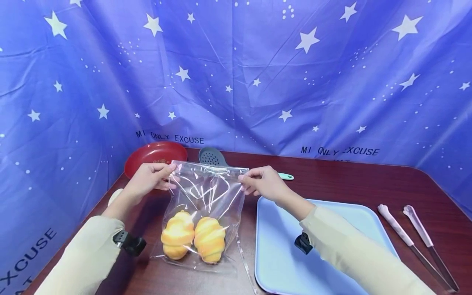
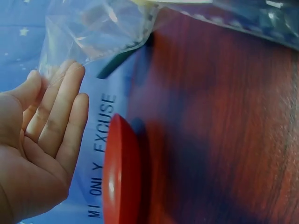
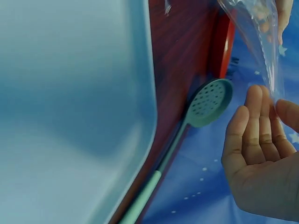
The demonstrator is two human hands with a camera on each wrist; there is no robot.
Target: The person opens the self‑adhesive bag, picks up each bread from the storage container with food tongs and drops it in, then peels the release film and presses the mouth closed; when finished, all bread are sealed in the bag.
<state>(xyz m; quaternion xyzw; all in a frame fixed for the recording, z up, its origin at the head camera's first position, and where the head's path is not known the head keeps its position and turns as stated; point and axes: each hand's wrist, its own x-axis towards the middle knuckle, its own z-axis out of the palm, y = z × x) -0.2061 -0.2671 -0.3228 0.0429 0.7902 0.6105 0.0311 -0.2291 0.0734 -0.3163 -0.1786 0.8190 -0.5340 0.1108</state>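
A clear plastic bag (image 1: 206, 196) hangs between both hands, with two yellow bread rolls (image 1: 178, 235) side by side at its bottom. My left hand (image 1: 153, 178) pinches the bag's upper left corner between thumb and fingers. At the upper right corner, my right hand (image 1: 263, 182) pinches the plastic the same way. The bag's top edge is stretched fairly straight between them. In the left wrist view, the left thumb and fingertips meet at the film of the bag (image 2: 93, 32). The right wrist view has the right hand (image 3: 261, 154) gripping the bag's corner, its other fingers extended.
A light blue tray (image 1: 295, 262) lies right of the bag. Tongs (image 1: 416, 241) with pink handles rest beyond it on the dark red wooden table (image 1: 332, 180). Behind the bag are a red plate (image 1: 155, 151) and a grey slotted spoon (image 1: 212, 157). Starry blue cloth surrounds the table.
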